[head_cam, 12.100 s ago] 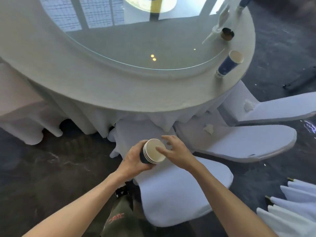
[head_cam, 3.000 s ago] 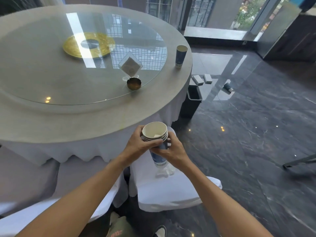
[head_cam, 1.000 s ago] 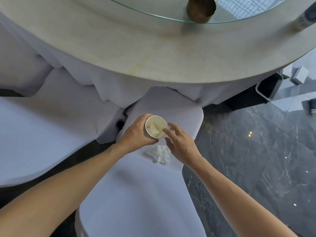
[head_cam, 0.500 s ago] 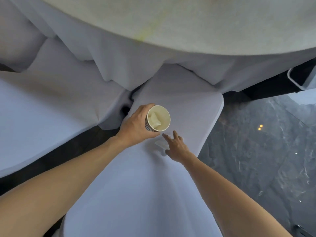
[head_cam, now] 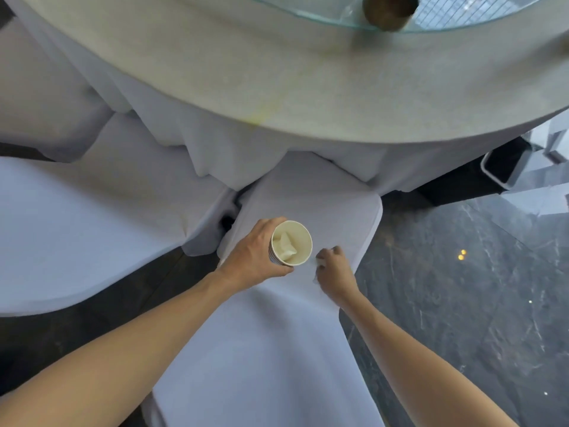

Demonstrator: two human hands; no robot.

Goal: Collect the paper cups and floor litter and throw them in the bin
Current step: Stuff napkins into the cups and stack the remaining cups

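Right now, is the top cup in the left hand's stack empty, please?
No, the top cup held by the left hand has a crumpled white tissue inside.

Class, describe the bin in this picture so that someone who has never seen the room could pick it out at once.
Start at the big round table with the white cloth. Follow its edge to the right side of the picture, down to the dark marble floor. The bin stands there beside the hanging cloth: dark and open-topped with a pale rim, unlike the white chair covers.
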